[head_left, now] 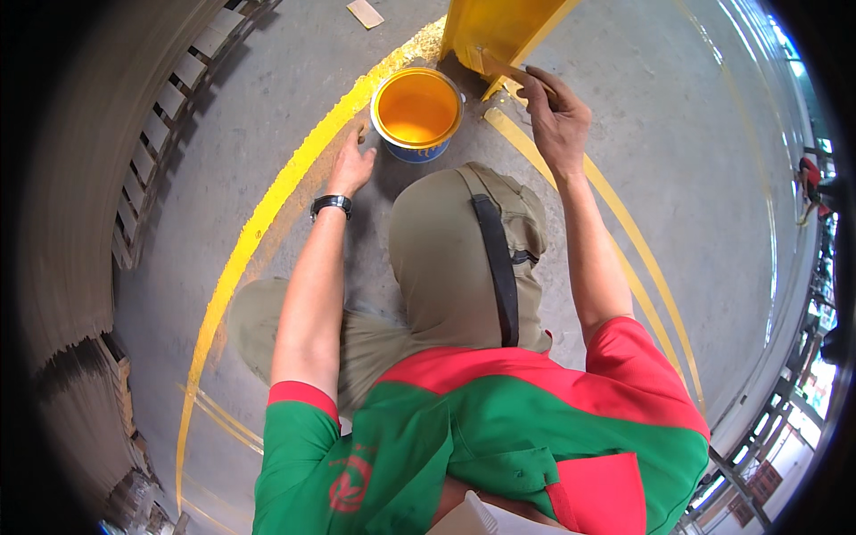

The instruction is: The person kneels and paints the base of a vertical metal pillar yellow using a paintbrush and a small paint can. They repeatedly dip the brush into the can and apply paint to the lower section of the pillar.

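Note:
My right hand [560,125] is closed around the wooden handle of a paintbrush [508,68]. The brush end meets the lower part of a yellow steel post [499,31], and the bristles are hard to make out against the yellow. Just left of the post, a round paint can [413,150] stands upright on the floor, uncovered, with yellow-orange paint [416,105] inside and smears on its rim. Beside the can's left side, my left hand [354,165] is held with thumb and forefinger apart, seemingly with nothing in it. A dark watch is on that wrist.
A thick yellow line [259,223] curves along the grey floor on my left, with thinner yellow lines [642,241] on the right. Stacked sheets [71,178] on pallets [147,165] rise at the far left. A small flat piece [365,13] lies beyond the can.

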Available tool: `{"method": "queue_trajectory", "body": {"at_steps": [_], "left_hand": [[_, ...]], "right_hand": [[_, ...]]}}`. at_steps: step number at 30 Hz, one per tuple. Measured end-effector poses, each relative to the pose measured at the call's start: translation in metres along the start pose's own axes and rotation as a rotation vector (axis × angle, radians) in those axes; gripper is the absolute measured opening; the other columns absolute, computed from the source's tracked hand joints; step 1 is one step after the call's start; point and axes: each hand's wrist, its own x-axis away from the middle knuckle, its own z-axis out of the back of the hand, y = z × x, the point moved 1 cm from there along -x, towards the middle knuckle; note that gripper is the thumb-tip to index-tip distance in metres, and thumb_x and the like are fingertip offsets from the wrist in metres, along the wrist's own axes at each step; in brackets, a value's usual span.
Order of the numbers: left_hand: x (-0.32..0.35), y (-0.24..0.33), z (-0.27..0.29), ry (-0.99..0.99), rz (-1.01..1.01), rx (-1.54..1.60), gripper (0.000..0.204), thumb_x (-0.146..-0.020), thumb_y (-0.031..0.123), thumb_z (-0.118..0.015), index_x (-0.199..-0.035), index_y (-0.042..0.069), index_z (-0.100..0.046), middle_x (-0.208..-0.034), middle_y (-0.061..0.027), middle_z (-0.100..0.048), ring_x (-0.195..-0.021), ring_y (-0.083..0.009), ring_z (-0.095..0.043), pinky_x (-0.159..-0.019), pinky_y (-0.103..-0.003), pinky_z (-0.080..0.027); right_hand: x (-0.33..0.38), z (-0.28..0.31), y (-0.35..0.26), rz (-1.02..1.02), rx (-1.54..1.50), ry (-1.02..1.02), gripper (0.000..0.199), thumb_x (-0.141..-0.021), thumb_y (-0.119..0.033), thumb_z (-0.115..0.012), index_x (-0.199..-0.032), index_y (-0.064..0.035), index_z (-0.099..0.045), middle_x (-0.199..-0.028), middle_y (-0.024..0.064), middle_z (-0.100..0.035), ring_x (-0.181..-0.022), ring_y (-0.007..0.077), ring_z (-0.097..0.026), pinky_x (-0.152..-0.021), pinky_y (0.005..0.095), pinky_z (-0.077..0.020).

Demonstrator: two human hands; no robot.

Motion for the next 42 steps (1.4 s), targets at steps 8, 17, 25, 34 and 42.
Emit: {"method": "queue_trajectory", "body": {"at_steps": [8,17,25,34,42], "left_hand": [[-0.055,-0.007,-0.016,-0.158,0.431,0.793,0.037,-0.112,0.033,-0.047,-0.135,0.008,-0.062,-0.103,-0.0054,-0.073,-0.083,-0.0151,-0.068,-0.075,-0.031,-0.056],[-0.119,-0.01,0.005,-0.327,0.397,0.68,0.024,-0.106,0.032,-0.064,-0.098,0.011,-0.072,-0.078,0.0062,-0.063,-0.064,-0.0058,-0.057,-0.061,-0.023,-0.051],[-0.136,0.027,0.043,-0.323,0.084,0.583,0.048,-0.102,0.044,-0.07,-0.124,0.002,-0.071,-0.092,-0.0001,-0.067,-0.077,-0.0089,-0.058,-0.074,-0.025,-0.05],[-0.109,0.088,0.07,-0.199,-0.255,-0.061,0.045,-0.096,0.037,-0.075,-0.117,-0.003,-0.075,-0.093,-0.0091,-0.075,-0.087,-0.017,-0.07,-0.08,-0.035,-0.055],[-0.059,0.098,0.07,-0.123,-0.208,0.114,0.039,-0.097,0.035,-0.076,-0.103,-0.004,-0.076,-0.085,-0.0069,-0.074,-0.078,-0.013,-0.066,-0.074,-0.033,-0.055]], "right_hand": [[0.006,0.02,-0.015,-0.094,-0.033,-0.024,0.026,-0.102,-0.015,-0.072,-0.121,0.0024,-0.075,-0.096,0.0097,-0.08,-0.081,0.0118,-0.073,-0.071,0.0251,-0.0563],[0.036,0.021,-0.016,-0.165,-0.058,-0.004,0.025,-0.104,-0.013,-0.07,-0.122,0.0028,-0.074,-0.09,0.0078,-0.077,-0.079,0.0096,-0.07,-0.067,0.0242,-0.0538],[0.017,-0.01,-0.028,-0.061,0.093,-0.244,0.026,-0.106,-0.012,-0.064,-0.124,0.0052,-0.072,-0.089,0.0089,-0.078,-0.074,0.0108,-0.066,-0.067,0.0261,-0.0529],[-0.016,-0.111,0.025,0.246,0.449,-0.714,0.023,-0.096,-0.02,-0.072,-0.107,-0.001,-0.077,-0.091,0.0184,-0.077,-0.083,0.0316,-0.075,-0.076,0.0399,-0.0581],[-0.007,-0.145,0.07,0.463,0.564,-0.839,0.024,-0.093,-0.023,-0.073,-0.105,-0.0024,-0.077,-0.093,0.0177,-0.077,-0.087,0.0354,-0.074,-0.082,0.0467,-0.0584]]}}
